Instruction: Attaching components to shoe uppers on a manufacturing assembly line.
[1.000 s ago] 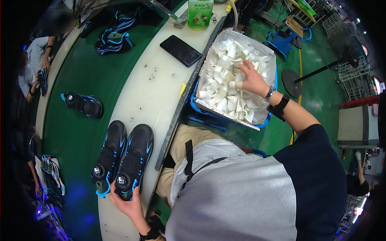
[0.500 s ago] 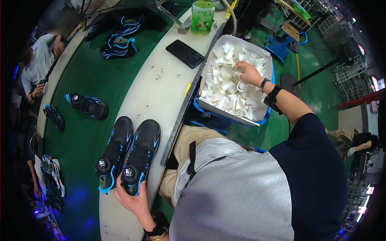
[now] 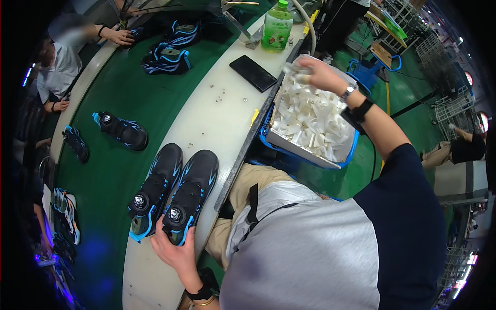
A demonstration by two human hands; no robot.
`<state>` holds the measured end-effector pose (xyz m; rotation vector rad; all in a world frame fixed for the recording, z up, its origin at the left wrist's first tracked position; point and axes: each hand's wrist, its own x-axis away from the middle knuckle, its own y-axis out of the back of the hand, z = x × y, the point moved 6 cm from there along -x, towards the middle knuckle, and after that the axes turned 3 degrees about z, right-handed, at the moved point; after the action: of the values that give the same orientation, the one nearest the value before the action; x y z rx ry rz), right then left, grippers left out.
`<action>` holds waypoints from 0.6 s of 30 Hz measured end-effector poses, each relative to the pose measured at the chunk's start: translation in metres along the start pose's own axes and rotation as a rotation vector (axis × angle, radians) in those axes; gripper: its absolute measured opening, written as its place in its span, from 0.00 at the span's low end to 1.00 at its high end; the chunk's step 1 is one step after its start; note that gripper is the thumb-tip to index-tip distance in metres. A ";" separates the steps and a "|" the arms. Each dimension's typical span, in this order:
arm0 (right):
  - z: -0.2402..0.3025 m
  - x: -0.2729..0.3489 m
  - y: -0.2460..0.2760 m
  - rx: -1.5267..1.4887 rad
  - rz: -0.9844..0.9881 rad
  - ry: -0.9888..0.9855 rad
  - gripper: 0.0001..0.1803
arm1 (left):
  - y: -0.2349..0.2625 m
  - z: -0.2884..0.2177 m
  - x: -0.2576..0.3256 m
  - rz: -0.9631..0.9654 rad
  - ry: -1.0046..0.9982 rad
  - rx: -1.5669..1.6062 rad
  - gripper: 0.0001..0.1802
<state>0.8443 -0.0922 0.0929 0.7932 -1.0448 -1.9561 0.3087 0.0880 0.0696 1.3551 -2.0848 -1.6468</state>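
My left hand (image 3: 176,253) is wrapped round the heel of a black shoe (image 3: 194,183) with blue trim and a round dial. Its toe points away from me on the pale work ledge. Close along its left side lies a matching shoe (image 3: 157,181). Over the far edge of a box, my right hand (image 3: 324,76) is closed on a curved white plastic piece (image 3: 294,68), smeared by motion. Many similar loose white pieces (image 3: 305,119) fill the cardboard box (image 3: 302,153).
A black phone (image 3: 253,73) and a bottle of green liquid (image 3: 277,28) are on the ledge (image 3: 206,111). Beyond it, a green belt (image 3: 108,181) carries several shoes (image 3: 121,132). Across the belt, a co-worker's hand (image 3: 120,37) touches a shoe. A blue crate (image 3: 349,155) surrounds the box.
My right hand has risen from among the white pieces toward the box's far left corner, now with a piece in it. My left hand stays at the shoe's heel. A co-worker has reached forward.
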 end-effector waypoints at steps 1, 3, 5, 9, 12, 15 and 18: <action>0.020 -0.014 -0.014 -0.021 0.014 0.043 0.20 | -0.001 0.001 0.000 -0.007 -0.001 -0.006 0.41; 0.062 -0.042 -0.050 0.014 0.014 0.265 0.20 | -0.002 0.003 0.001 -0.021 -0.017 0.005 0.42; 0.092 -0.062 -0.089 0.061 0.019 0.387 0.18 | -0.001 0.004 0.004 -0.022 0.011 0.000 0.42; 0.129 -0.078 -0.136 0.362 0.116 0.575 0.10 | -0.003 0.002 0.005 -0.019 0.035 0.007 0.42; 0.128 -0.082 -0.159 0.354 0.155 0.643 0.11 | -0.005 0.003 0.006 -0.003 0.048 0.002 0.42; 0.136 -0.081 -0.166 0.302 0.194 0.654 0.17 | -0.004 0.002 0.004 0.007 0.043 -0.012 0.42; 0.150 -0.078 -0.166 0.354 0.176 0.797 0.21 | -0.003 0.002 0.003 -0.027 0.018 -0.013 0.42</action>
<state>0.7102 0.0931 0.0326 1.4578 -0.9128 -1.1286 0.3075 0.0871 0.0656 1.3955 -2.0505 -1.6493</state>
